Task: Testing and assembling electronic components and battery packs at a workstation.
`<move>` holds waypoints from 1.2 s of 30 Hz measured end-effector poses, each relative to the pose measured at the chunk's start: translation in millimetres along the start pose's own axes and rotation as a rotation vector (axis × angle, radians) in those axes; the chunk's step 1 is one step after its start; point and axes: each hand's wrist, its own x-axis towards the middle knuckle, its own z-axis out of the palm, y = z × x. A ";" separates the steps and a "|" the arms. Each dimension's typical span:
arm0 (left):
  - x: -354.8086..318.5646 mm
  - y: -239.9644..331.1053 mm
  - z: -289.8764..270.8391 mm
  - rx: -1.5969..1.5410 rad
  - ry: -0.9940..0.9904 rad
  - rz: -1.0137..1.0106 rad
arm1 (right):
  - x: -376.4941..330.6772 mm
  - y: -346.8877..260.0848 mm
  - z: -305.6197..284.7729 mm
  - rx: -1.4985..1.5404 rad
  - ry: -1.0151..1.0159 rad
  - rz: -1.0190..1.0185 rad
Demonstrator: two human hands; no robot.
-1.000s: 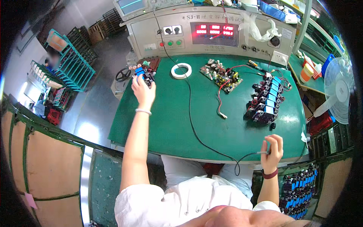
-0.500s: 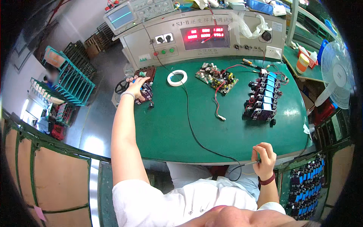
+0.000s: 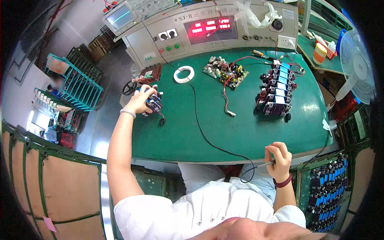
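At the left side of the green bench, my left hand (image 3: pixel 141 101) is closed over a small dark circuit board module (image 3: pixel 155 103), its fingers on top and partly hiding it. A short red wire with a round black end (image 3: pixel 162 121) trails from this module onto the bench. My right hand (image 3: pixel 279 160) is at the bench's front edge, right of centre, its fingers curled in a pinch round an oscilloscope probe (image 3: pixel 265 164). The probe's black cable (image 3: pixel 199 124) loops near my lap and runs up across the bench.
A white ring-shaped roll (image 3: pixel 183 75), a populated circuit board (image 3: pixel 226 72) with red leads and a row of blue-topped modules (image 3: pixel 281 89) lie on the bench. Behind stands a test console (image 3: pixel 176 36) with red displays. A fan (image 3: pixel 357 68) stands at right; more modules (image 3: pixel 326 192) sit lower right.
My left hand has drawn the module nearer, away from the brown block behind it. My right hand keeps hold of the probe. The whole view has shifted slightly.
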 end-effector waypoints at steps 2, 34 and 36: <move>-19.1 15.0 5.0 -0.030 0.000 0.064 | -1.9 -1.5 -2.2 0.026 -0.003 -0.010; -155.4 96.2 152.4 0.023 0.772 -0.185 | -58.3 -54.4 -90.5 0.122 0.025 -0.188; -156.6 99.2 139.5 -0.044 0.780 -0.203 | -62.9 -56.0 -93.4 0.109 0.028 -0.153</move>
